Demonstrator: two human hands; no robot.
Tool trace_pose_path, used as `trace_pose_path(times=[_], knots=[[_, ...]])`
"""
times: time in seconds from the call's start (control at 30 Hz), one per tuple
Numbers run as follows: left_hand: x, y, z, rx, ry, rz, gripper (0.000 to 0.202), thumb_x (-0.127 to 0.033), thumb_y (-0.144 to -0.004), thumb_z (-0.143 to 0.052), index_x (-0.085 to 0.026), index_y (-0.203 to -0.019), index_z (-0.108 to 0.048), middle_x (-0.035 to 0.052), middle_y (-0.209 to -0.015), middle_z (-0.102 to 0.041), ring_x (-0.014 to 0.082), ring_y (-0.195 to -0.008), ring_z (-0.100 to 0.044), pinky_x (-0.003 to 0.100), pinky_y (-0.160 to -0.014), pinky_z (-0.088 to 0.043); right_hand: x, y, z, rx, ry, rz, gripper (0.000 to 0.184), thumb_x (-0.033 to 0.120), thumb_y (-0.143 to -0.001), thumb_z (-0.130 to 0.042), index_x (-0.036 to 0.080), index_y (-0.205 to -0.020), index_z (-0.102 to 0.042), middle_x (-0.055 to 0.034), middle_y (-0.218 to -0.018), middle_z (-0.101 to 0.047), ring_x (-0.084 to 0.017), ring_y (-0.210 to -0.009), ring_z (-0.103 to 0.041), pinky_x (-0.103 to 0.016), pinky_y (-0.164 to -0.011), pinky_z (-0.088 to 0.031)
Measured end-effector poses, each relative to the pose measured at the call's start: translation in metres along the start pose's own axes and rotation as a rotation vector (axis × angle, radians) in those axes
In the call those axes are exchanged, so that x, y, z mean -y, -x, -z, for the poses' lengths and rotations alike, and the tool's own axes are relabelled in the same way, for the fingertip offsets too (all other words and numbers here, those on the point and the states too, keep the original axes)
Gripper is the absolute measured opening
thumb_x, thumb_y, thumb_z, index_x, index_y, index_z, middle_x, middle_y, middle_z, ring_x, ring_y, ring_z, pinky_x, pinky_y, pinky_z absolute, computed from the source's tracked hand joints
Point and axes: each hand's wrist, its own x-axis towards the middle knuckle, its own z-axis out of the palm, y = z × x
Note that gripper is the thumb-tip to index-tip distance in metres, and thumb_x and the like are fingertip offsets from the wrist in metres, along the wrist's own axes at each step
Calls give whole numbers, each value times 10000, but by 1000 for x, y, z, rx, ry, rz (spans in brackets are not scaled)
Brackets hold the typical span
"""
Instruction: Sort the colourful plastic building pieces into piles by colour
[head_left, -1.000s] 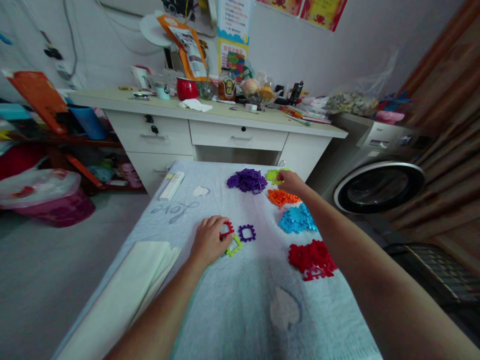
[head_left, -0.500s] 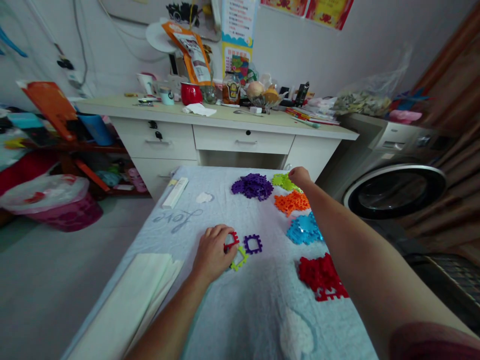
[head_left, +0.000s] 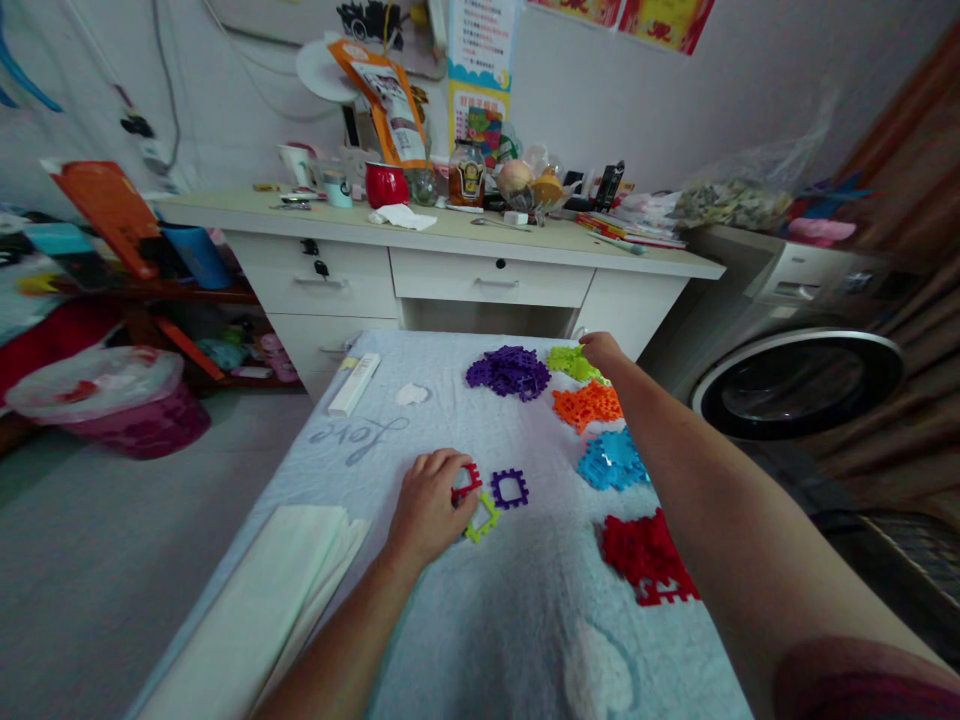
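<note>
1. Had a red pile (head_left: 646,560) closest, out at 4 o'clock from the small frames on the pale cloth (head_left: 465,630), partly tucked behind the right forearm (head_left: 701,480).
2. Kept the left hand (head_left: 433,500) parked at 9 o'clock of those frames, drawn in narrow around the red frame (head_left: 475,478).
3. Spotted the lime frame (head_left: 491,514) tight against it at 5 o'clock, plus the purple frame (head_left: 511,504) just beside at 3. Couldn't tell if actually linked.
4. Noticed basically no change there over the last second, so probably no extra piece added.
5. Further out, passed a blue pile (head_left: 609,462) at nearly 3 o'clock, then an orange pile (head_left: 585,405) at 2.
6. Found a purple pile (head_left: 508,373) at 12 and a lime pile (head_left: 574,363) at 1.
7. Shifted the right hand (head_left: 602,352) slightly toward the lime pile's 2 o'clock edge, leaving more of it uncovered. Read that as picking through lime pieces, but couldn't tell whether pinching one, with the grip hidden from this angle.
</note>
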Motion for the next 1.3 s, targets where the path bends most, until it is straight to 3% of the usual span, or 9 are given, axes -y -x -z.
trace_pose_path(times=[0.13, 0.3, 0.5, 0.6, 0.67, 0.83, 1.0, 1.1, 1.3], knots=[[0, 1, -1, 1, -4, 1, 291, -303, -807, -621, -248, -1092, -638, 55, -1162, -643, 256, -1060, -546, 427, -933, -429, 9, 12, 10, 31, -32, -42, 438, 31, -772, -535, 73, -1171, -708, -129, -934, -736, -178, -811, -685, -234, -701, -495], [-1, 2, 1, -1, -5, -10, 288, -274, -797, -614, -249, -1083, -642, 53, -1157, -646, 254, -1057, -552, 426, -935, -429, 28, 45, 27, 72, -106, 32, 399, 101, -805, -559, 89, -1178, -700, -106, -939, -734, -160, -783, -668, -246, -720, -498], [-4, 3, 6, 18, 1, -18, 322, -207, -763, -588, -243, -1078, -645, 46, -1147, -655, 250, -1064, -558, 419, -954, -425, 55, 116, 31, 314, -65, 435, 296, 128, -814, -589, 165, -1069, -736, -55, -1015, -734, -162, -897, -659, -250, -820, -487], [-4, 3, 6, 20, 4, -38, 321, -209, -758, -584, -241, -1072, -646, 45, -1144, -660, 251, -1067, -562, 417, -957, -426, 62, 156, 23, 538, 57, 578, 270, 167, -834, -618, 167, -1080, -728, -79, -1074, -723, -182, -944, -654, -269, -854, -482], [-3, 3, 6, 16, 9, -38, 332, -209, -748, -589, -245, -1073, -645, 44, -1143, -663, 253, -1075, -564, 417, -962, -427, 63, 179, 17, 604, 122, 635, 281, 177, -847, -617, 162, -1110, -715, -105, -1138, -699, -196, -1003, -643, -284, -899, -468], [-1, 5, 6, 12, 36, -42, 378, -188, -723, -580, -229, -1095, -630, 57, -1169, -655, 258, -1101, -566, 429, -985, -426, 61, 217, -1, 624, 177, 629, 392, 165, -823, -625, 124, -1212, -648, -148, -1173, -647, -205, -1006, -624, -280, -885, -457], [-3, 8, 9, 24, 104, -67, 466, -182, -717, -591, -237, -1180, -589, 68, -1230, -622, 254, -1163, -549, 435, -1032, -416, 54, 233, -16, 582, 123, 655, 446, 151, -768, -656, 96, -1209, -625, -159, -1178, -601, -226, -1083, -568, -294, -918, -422], [-3, 10, 9, 82, 102, -96, 585, -299, -707, -692, -248, -1270, -539, 87, -1325, -572, 279, -1242, -508, 456, -1068, -385, 49, 236, -20, 571, 64, 636, 400, 142, -760, -648, 112, -1159, -638, -138, -1122, -600, -203, -1013, -572, -286, -888, -421], [-1, 15, 5, 194, 10, -128, 989, -529, -536, -836, -274, -1400, -426, 124, -1465, -449, 340, -1349, -408, 497, -1102, -329, 50, 237, -17, 549, -56, 526, 298, 123, -685, -704, 144, -972, -627, -50, -946, -625, -154, -824, -547, -243, -718, -406]])
